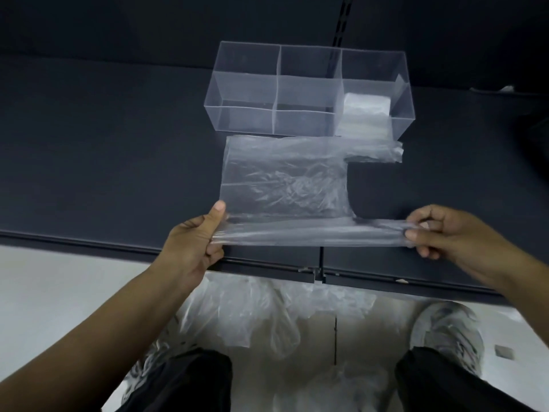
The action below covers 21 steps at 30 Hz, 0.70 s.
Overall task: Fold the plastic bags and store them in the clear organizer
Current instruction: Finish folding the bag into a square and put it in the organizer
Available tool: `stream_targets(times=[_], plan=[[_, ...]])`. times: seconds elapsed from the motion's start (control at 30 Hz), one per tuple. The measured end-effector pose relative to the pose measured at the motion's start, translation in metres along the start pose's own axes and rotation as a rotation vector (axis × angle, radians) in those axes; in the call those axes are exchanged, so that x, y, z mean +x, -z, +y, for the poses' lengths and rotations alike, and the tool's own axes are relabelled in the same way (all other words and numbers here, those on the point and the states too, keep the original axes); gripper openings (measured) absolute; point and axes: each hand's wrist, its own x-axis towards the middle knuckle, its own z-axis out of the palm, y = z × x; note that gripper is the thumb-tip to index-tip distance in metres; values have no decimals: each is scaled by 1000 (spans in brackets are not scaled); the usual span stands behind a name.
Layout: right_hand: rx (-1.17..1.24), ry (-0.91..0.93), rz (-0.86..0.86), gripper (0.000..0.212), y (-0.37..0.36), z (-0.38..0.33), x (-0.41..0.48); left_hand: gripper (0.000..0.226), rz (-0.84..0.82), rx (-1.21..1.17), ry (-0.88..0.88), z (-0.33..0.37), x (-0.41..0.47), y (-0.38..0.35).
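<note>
Head view, plastic bag (285, 185) edge pinched between both hands' fingers (416, 233)

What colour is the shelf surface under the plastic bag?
The shelf surface under the plastic bag is plain dark grey, best seen in the head view.

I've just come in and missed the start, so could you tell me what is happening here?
A person is folding a clear plastic bag spread flat on the dark table. The left hand pinches its near corner and the right hand pinches the near handle, pulling that edge taut. The clear organizer behind holds folded bags in its right compartment; loose bags lie on the floor.
</note>
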Motion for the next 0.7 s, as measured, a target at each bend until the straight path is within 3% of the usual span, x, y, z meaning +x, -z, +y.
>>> stream_targets(times=[0.1,0.3,0.43,0.5,0.57,0.6,0.63,0.7], plan=[[-40,19,98,26,5,13,0,27,13,13,3,-4,2,2],[-309,72,305,17,13,28,-8,37,34,121,-52,-12,2,2],[-682,-19,465,7,19,29,-15,37,38,492,-153,-13,-8,3],[-938,-82,561,20,18,19,-20,32,75,844,-341,-10,-12,6],[-1088,92,692,36,12,4,-17,25,200,1117,-679,-5,-14,3],[-1117,245,732,39,2,-8,-13,19,221,1141,-864,-3,-16,-4],[-1110,393,714,40,-14,-21,-8,13,192,1143,-1016,-2,-14,-12],[-1046,606,496,41,-58,-44,9,28,57,1210,-1135,-5,-1,-33]])
